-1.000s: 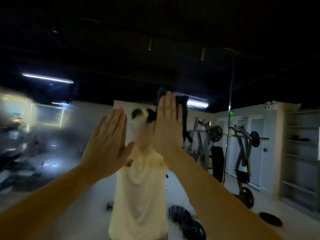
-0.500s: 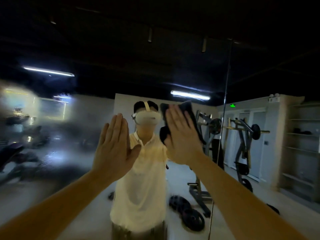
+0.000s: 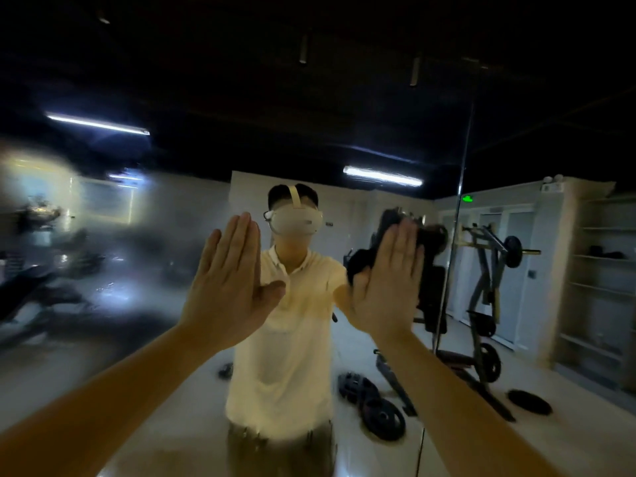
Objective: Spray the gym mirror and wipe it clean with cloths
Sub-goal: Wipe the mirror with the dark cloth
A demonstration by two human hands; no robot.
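The gym mirror (image 3: 144,235) fills the view; its left part looks hazy and smeared, its right part reflects sharply. My right hand (image 3: 385,287) lies flat with straight fingers, pressing a dark cloth (image 3: 428,235) against the glass right of centre. The cloth sticks out above and to the left of the palm. My left hand (image 3: 230,284) is held up flat with its fingers together at the mirror's centre; no cloth shows under it, and I cannot tell if it touches the glass. No spray bottle is in view.
A vertical seam (image 3: 457,235) splits the mirror panels just right of my right hand. The glass reflects a person in a pale shirt (image 3: 285,339), a weight machine (image 3: 488,304), plates on the floor (image 3: 378,411) and shelves (image 3: 605,287).
My right hand has slid the cloth down and to the right across the glass. My left hand stayed flat near the centre. The view tilted, showing more of the reflection.
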